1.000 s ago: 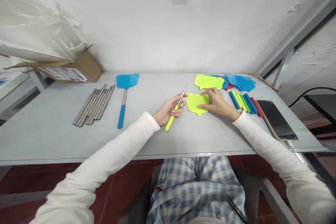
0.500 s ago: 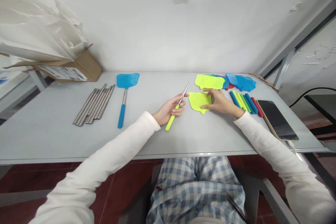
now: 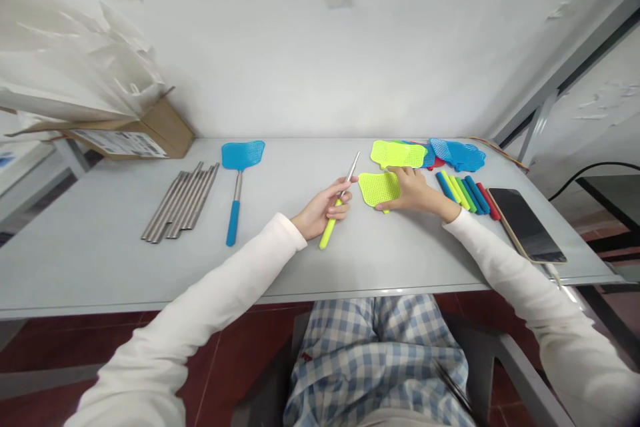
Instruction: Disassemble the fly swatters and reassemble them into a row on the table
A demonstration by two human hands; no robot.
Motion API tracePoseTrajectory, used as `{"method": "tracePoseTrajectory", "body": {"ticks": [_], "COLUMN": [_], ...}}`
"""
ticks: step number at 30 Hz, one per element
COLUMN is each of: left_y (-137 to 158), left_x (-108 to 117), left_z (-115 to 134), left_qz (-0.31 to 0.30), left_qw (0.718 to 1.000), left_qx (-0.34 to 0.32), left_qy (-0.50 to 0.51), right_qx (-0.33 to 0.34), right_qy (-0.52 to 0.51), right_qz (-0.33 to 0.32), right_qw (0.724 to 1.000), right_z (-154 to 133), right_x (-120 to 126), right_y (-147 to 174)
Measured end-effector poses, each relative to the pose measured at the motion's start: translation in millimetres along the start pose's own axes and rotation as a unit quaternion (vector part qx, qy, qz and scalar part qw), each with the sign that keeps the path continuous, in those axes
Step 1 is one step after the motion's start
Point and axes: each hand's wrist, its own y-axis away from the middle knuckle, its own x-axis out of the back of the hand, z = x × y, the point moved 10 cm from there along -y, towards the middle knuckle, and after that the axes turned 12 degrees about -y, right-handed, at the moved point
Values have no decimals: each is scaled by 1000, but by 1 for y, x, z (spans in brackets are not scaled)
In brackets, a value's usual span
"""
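Note:
My left hand (image 3: 327, 211) is closed round a fly swatter handle (image 3: 327, 232), a slim metal rod with a yellow-green grip. The rod's tapered tip points up and to the right. My right hand (image 3: 417, 190) spans the right side of a yellow-green fly swatter head (image 3: 375, 188) that lies on the table. Its thumb is at the head's lower edge by the short stem, and its fingers are at the upper edge. The handle and this head are apart. Behind them lies another yellow-green swatter head (image 3: 397, 154), overlapping blue and red ones.
On the left lie a blue fly swatter (image 3: 242, 155) with its handle attached and several metal tubes (image 3: 183, 203). Coloured grips (image 3: 465, 193) and a phone (image 3: 527, 223) are at the right. A cardboard box (image 3: 167, 127) stands at the back left, against the wall.
My right hand has shifted slightly left, and its thumb and fingers now cover more of the yellow-green swatter head. My left hand keeps its hold on the handle.

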Motion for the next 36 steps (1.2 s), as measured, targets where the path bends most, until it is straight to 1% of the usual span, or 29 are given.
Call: {"method": "tracePoseTrajectory", "body": {"ticks": [3,6,9,12,14,16,18,19,20,21,23,27,30,33,36], "left_y": [1,1,1,3,4,5,6,6,6,5,5,4,3,2,2], "left_x": [-1,-1,-2,-2,-2,-4,-6,-7,-9,-10,-10,-10,-9,-7,-6], "left_z": [1,1,1,2,3,1,-3,-4,-6,-8,-11,-12,-12,-12,-13], "left_qz": [-3,-11,-17,-14,-13,-21,-36,-45,-53,-60,-68,-78,-80,-77,-74], "left_qw": [1000,1000,1000,999,999,998,996,995,993,992,990,988,987,988,989], "left_qx": [-3,-10,-12,-12,-6,6,18,22,26,29,33,22,15,15,17], "left_qy": [1,1,-6,-27,-46,-65,-82,-90,-98,-105,-118,-134,-136,-133,-129], "right_qx": [-43,-52,-67,-45,-14,11,29,36,42,46,49,36,42,53,48], "right_qy": [-11,-66,-167,-298,-401,-497,-548,-555,-555,-551,-547,-563,-573,-559,-547], "right_qz": [-45,-69,-58,-41,0,85,179,212,235,252,263,244,231,221,209], "right_qw": [998,994,982,953,916,863,817,803,797,794,793,788,785,798,809], "right_z": [6,9,14,15,16,25,39,43,47,49,50,47,41,34,30], "right_x": [-1,1,10,20,31,47,61,65,68,70,70,61,57,57,55], "right_y": [-12,-18,-16,-13,-14,-17,-18,-18,-19,-19,-20,-23,-24,-23,-22]}}
